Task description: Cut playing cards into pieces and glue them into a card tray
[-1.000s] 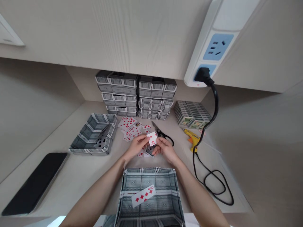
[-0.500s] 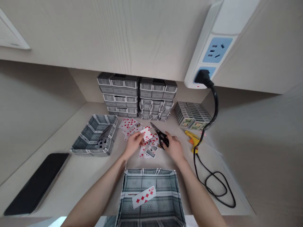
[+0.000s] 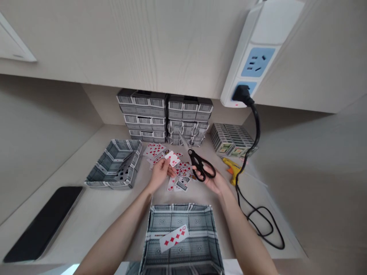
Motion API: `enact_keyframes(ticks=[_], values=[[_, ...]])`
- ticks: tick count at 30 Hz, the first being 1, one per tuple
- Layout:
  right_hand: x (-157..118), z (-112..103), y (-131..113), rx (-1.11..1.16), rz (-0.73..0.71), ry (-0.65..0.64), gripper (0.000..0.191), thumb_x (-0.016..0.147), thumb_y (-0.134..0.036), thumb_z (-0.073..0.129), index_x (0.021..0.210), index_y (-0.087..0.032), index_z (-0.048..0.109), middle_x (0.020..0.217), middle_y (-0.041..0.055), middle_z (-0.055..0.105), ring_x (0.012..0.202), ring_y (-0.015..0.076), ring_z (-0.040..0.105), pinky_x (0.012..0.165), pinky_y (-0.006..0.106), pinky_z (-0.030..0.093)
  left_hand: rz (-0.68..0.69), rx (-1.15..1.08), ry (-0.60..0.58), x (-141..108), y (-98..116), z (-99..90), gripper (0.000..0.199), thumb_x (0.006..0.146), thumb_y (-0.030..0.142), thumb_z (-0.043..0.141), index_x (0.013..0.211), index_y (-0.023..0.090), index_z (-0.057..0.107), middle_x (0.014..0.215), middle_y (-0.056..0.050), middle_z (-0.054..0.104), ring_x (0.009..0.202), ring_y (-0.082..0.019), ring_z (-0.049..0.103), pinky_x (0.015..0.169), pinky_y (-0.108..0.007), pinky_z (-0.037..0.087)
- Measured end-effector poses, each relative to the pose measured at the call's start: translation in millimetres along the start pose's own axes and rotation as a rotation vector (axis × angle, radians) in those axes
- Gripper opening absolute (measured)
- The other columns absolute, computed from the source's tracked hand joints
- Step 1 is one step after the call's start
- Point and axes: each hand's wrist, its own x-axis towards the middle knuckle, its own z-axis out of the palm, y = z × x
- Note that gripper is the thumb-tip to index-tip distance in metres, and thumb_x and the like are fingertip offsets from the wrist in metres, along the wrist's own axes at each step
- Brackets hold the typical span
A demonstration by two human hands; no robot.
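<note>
Between the fingers of my left hand (image 3: 160,172) is a playing card (image 3: 172,158) with red diamonds, held above the pile. My right hand (image 3: 211,180) has black-handled scissors (image 3: 200,163) in its fingers, the blades pointing up and to the left. Under and between both hands lie scattered cards and cut pieces (image 3: 181,184). Close to my body stands an open box (image 3: 156,219) made of grey patterned cards. A strip of a six of diamonds (image 3: 174,238) lies inside it.
Left of the pile sits another card-made box (image 3: 99,172) with loose cards in it. A black slab-like object (image 3: 43,225) lies farther left. Stacked card boxes (image 3: 146,114) stand behind. A yellow glue gun (image 3: 233,168) and black cable (image 3: 266,217) are at right, below a power strip (image 3: 248,68).
My right hand has lifted and turned the scissors, so their handles now lie over its fingers. My left hand has shifted slightly left and down with the card.
</note>
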Motion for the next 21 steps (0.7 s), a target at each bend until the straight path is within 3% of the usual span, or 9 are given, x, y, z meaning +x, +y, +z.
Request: enact_keyframes(ticks=[3, 6, 14, 21], values=[[0, -2, 1, 0.012, 0.052, -0.084, 0.067, 0.067, -0.057, 0.058, 0.121, -0.021, 0.040, 0.079, 0.0052, 0.064, 0.040, 0.0051, 0.036, 0.036, 0.019, 0.027, 0.003, -0.007, 0.001, -1, 1, 0.0, 0.036, 0.072, 0.051, 0.052, 0.068, 0.018, 0.039, 0.052, 0.002, 0.060, 0.039, -0.012, 0.056, 0.040, -0.023, 0.044], [-2, -5, 1, -0.030, 0.079, -0.145, 0.075, 0.064, -0.067, 0.052, 0.122, -0.020, 0.042, 0.065, -0.0004, 0.058, 0.034, 0.0029, 0.022, 0.032, 0.019, 0.014, -0.002, -0.010, -0.015, -1, 1, -0.5, 0.034, 0.073, 0.050, 0.052, 0.067, 0.018, 0.039, 0.050, 0.002, 0.060, 0.038, -0.013, 0.056, 0.039, -0.024, 0.044], [-9, 14, -3, -0.065, -0.080, -0.165, 0.091, 0.049, -0.058, 0.072, 0.127, -0.027, 0.035, 0.088, 0.0051, 0.060, 0.050, 0.0095, 0.041, 0.044, 0.024, 0.031, 0.025, 0.002, 0.016, 0, 1, -1.7, 0.036, 0.073, 0.052, 0.050, 0.067, 0.018, 0.039, 0.049, 0.003, 0.058, 0.036, -0.013, 0.055, 0.036, -0.023, 0.042], [-15, 16, -11, -0.054, -0.072, -0.239, 0.114, 0.047, -0.052, 0.077, 0.137, -0.032, 0.009, 0.093, 0.0077, 0.060, 0.065, 0.0154, 0.049, 0.054, 0.027, 0.036, 0.044, 0.011, 0.009, 1, -1, -2.0, 0.034, 0.073, 0.050, 0.051, 0.067, 0.018, 0.042, 0.050, 0.003, 0.059, 0.037, -0.014, 0.055, 0.037, -0.024, 0.044]])
